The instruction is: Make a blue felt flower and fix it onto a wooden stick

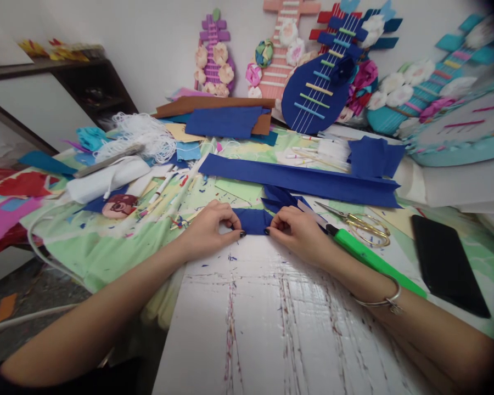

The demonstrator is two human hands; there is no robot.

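We hold a short blue strip [253, 221] near the far edge of a white board [255, 318], which lies on the surface [80, 249]. Our left hand [211, 227] pinches the strip's left end between thumb and fingers, and our right hand [299, 233] grips the right end the same way, so only the middle shows between them. Small blue bits dot the board, and long dark streaks run down it towards us.

Just behind our right hand lies a crumpled blue scrap [280, 198]; beyond that, a long blue band [296, 180] stretches across the surface. To the right of the same hand we have gold-handled scissors [368, 229], a green tool [374, 260] slanting past our forearm and a black phone [448, 263]. Farther off, white string [142, 138] sits heaped at left, and a blue lute [315, 101] leans upright at the back.
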